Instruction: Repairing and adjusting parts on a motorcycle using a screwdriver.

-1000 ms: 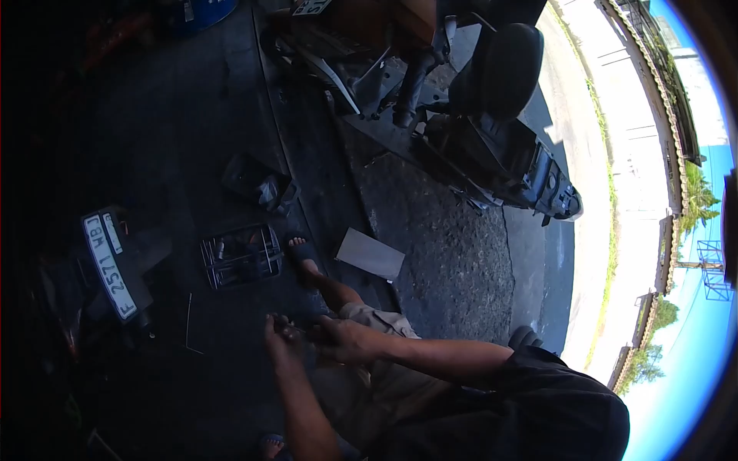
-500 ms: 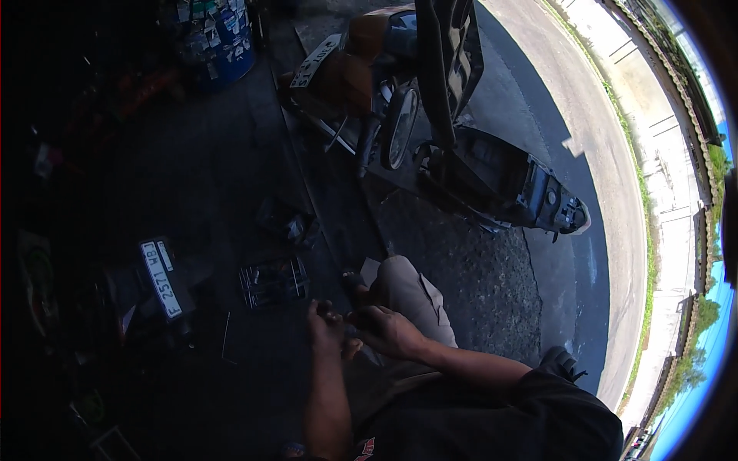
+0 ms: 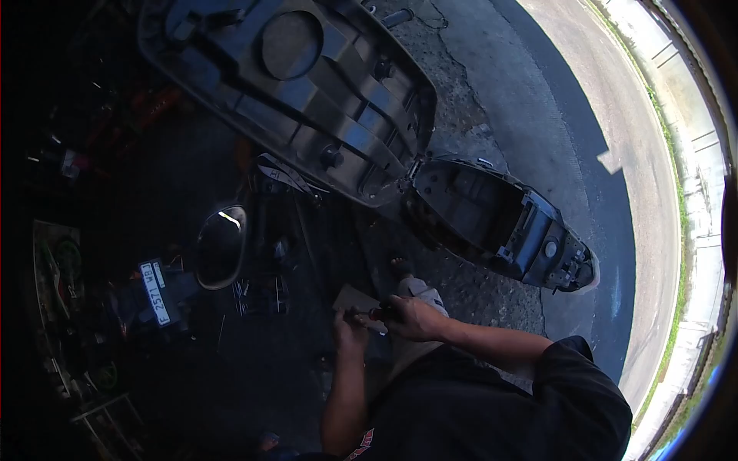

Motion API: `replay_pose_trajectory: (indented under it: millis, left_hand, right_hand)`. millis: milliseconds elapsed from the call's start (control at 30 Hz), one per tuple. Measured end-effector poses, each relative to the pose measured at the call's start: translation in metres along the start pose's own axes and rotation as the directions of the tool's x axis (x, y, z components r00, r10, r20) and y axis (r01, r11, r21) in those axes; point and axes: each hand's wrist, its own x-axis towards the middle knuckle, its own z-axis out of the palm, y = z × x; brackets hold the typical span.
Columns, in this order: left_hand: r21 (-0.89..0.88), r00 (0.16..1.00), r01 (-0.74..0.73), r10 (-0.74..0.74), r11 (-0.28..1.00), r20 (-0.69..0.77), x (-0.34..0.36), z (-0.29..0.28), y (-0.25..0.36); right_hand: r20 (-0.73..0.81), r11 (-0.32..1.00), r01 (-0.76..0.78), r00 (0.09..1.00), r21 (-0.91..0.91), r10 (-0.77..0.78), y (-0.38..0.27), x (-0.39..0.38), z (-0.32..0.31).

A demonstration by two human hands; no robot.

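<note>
Close together in front of my body, both hands are closed at about the same height. My left hand (image 3: 350,329) has its fingers curled, and they meet the fingertips of my right hand (image 3: 417,318). Between them shows a small, dark, partly reddish thing (image 3: 375,313), too shaded to name. Beyond the hands lies a flat tan piece like cardboard (image 3: 360,296), partly covered by my fingers. A scooter stands ahead, its seat (image 3: 338,115) tipped up with the underside showing. Its open storage compartment (image 3: 469,196) and tail (image 3: 573,265) reach to the right.
A scooter mirror (image 3: 221,246) sticks out left of centre. Below it, an open tool set (image 3: 261,296) lies on the dark floor. Farther left are a licence plate (image 3: 157,292) and a shaded shelf of items (image 3: 65,307). Sunlit road (image 3: 607,115) runs along the right.
My view has shifted, and the scooter's raised seat now fills much of the upper middle, with its underside showing. My hands stay together but have moved slightly right in the picture.
</note>
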Motion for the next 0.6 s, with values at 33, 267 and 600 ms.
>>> replay_pose_trajectory:
  millis: [33,267,600]
  left_hand:
    - [0.003,1.000,-0.007,0.007,1.000,0.029,-0.001,0.016,-0.023]
    - [0.303,0.990,-0.009,-0.035,0.953,0.140,-0.053,0.073,-0.181]
    - [0.592,0.919,0.079,-0.289,0.802,0.268,-0.145,0.049,-0.456]
  right_hand:
    - [0.000,0.997,-0.073,0.997,-0.002,0.073,-0.004,-0.019,-0.028]
    - [-0.150,0.966,-0.151,0.971,0.209,0.184,0.122,-0.182,-0.109]
    - [-0.189,0.858,-0.200,0.928,0.474,0.321,0.268,-0.450,-0.132]
